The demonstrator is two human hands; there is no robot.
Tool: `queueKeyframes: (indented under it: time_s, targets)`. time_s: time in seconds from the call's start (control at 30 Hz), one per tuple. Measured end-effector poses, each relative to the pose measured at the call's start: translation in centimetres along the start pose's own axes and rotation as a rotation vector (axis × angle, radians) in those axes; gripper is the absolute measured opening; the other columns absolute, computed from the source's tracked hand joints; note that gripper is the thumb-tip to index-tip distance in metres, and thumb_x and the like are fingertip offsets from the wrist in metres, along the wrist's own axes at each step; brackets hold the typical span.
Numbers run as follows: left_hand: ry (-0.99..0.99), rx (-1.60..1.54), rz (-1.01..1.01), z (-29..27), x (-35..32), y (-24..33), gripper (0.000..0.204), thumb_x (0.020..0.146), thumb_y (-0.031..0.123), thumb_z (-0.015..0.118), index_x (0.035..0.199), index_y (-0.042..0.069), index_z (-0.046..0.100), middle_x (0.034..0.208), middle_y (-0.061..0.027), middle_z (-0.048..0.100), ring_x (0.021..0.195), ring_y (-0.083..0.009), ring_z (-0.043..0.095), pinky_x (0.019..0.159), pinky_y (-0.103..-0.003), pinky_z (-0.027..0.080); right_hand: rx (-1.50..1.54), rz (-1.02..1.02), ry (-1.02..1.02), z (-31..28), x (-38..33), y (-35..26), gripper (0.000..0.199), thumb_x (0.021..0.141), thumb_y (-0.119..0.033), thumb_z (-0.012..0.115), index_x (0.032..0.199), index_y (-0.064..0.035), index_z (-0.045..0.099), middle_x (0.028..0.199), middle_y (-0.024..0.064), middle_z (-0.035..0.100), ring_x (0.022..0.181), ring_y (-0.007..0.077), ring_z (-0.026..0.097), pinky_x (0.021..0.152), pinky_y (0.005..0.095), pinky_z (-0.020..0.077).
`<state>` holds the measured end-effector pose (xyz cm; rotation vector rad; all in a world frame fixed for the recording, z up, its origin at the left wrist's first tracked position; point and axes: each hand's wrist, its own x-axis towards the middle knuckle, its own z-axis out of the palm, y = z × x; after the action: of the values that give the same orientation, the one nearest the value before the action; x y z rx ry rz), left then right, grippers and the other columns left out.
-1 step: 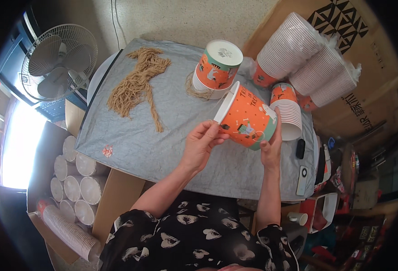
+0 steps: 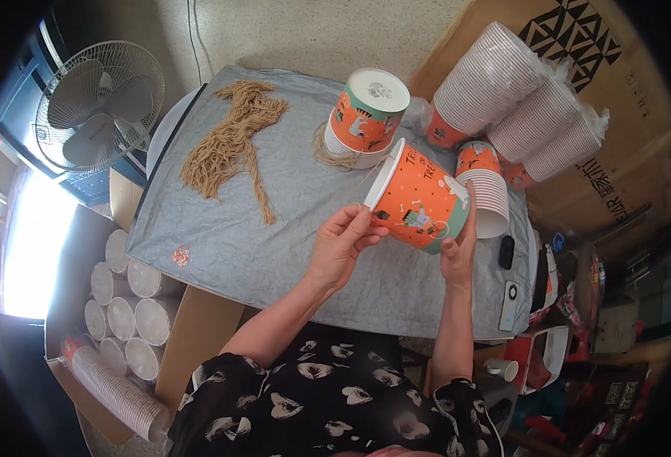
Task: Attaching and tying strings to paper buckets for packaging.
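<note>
An orange paper bucket (image 2: 418, 202) with a white rim, a green base band and cartoon figures is tilted on its side above the table, its mouth toward the upper left. My left hand (image 2: 339, 247) pinches it near the rim, thumb and fingers closed. Around the base end, my right hand (image 2: 460, 255) grips it from the right. Just beyond, an upside-down stack of matching buckets (image 2: 366, 114) stands with thin twine (image 2: 341, 158) looped about its lower part. Tan cut twine (image 2: 233, 141) lies in a bundle on the far left of the table.
A grey cloth (image 2: 305, 259) covers the table. Wrapped bucket stacks (image 2: 488, 80) and a loose stack (image 2: 482, 190) rest at the right. A phone-like white object (image 2: 509, 305) lies near the right edge. An open carton (image 2: 198, 327) of stacked buckets stands lower left, below a fan (image 2: 99, 107).
</note>
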<state>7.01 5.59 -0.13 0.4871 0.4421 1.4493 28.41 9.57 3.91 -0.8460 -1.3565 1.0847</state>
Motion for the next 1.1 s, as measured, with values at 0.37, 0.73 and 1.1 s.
queueKeyframes:
  time_s: [0.37,0.73,1.1]
  targets:
    - [-0.229,-0.241,0.005,0.8,8.9,8.7,0.058,0.099,0.020,0.065,0.151,0.017,0.040,0.112,0.0060,0.061,0.069,-0.0068,0.055,0.054,-0.017,0.043,-0.089,-0.302,-0.083,-2.1,9.5,-3.6,0.123,0.070,-0.042,0.087,0.160,0.0020,0.016,0.150,0.0192,0.044,0.137,0.0276,0.047,0.114,0.0418,0.0385]
    - [-0.098,0.054,0.096,-1.7,20.8,13.0,0.053,0.100,0.027,0.065,0.148,0.021,0.045,0.077,0.0063,0.062,0.082,-0.0116,0.064,0.079,-0.030,0.045,-0.686,-0.362,-0.402,-0.2,27.8,-7.7,0.107,0.074,-0.049,0.079,0.158,-0.0045,0.032,0.149,0.0179,0.050,0.136,0.0287,0.049,0.111,0.0401,0.0397]
    - [-0.113,-0.146,0.024,-5.3,21.3,8.5,0.047,0.104,0.023,0.059,0.149,0.021,0.045,0.063,0.0057,0.051,0.082,-0.0138,0.064,0.084,-0.035,0.050,-0.918,-0.300,-0.687,5.6,30.7,-10.9,0.113,0.066,-0.046,0.088,0.151,0.0067,0.036,0.156,0.0266,0.039,0.145,0.0347,0.039,0.120,0.0403,0.0326]
